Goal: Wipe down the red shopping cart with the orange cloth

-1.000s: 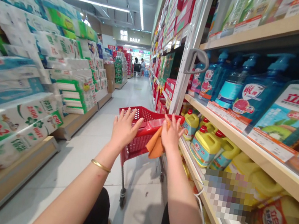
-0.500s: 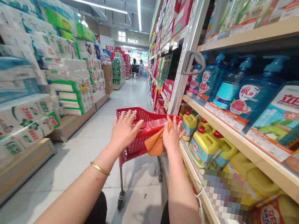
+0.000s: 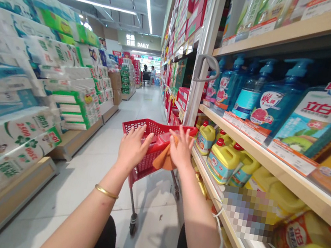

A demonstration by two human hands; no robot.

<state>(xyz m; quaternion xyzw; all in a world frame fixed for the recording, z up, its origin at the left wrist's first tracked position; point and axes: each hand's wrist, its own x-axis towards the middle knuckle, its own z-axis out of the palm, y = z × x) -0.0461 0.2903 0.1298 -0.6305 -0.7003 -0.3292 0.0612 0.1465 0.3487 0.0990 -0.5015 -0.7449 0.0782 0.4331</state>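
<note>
Left hand: The left hand (image 3: 133, 146) has its fingers spread wide. It is at the near left side of the red plastic cart (image 3: 148, 164). I cannot tell if it touches it.
Right hand: The right hand (image 3: 182, 149) has its fingers spread too, by the cart's right end. I cannot tell if its palm or thumb grips anything.
Cloth: The soft orange cloth (image 3: 164, 158) hangs down just beside the right hand, over the side of the cart.
Cart: It is full of little holes and stands on thin grey legs with a dark wheel (image 3: 132, 225), on the pale shiny floor (image 3: 85, 178).
Wrist: A thin gold bangle (image 3: 106, 192) is on the left one.
Right side: Blue pump bottles (image 3: 267, 103) stand on a wooden shelf (image 3: 247, 134). Yellow jugs with red caps (image 3: 222, 162) stand below.
Left side: White and green paper packs (image 3: 5, 142) are piled up high.
Far away: Two people are near the end of the aisle, under a sign (image 3: 143, 43) that says DAILY.
</note>
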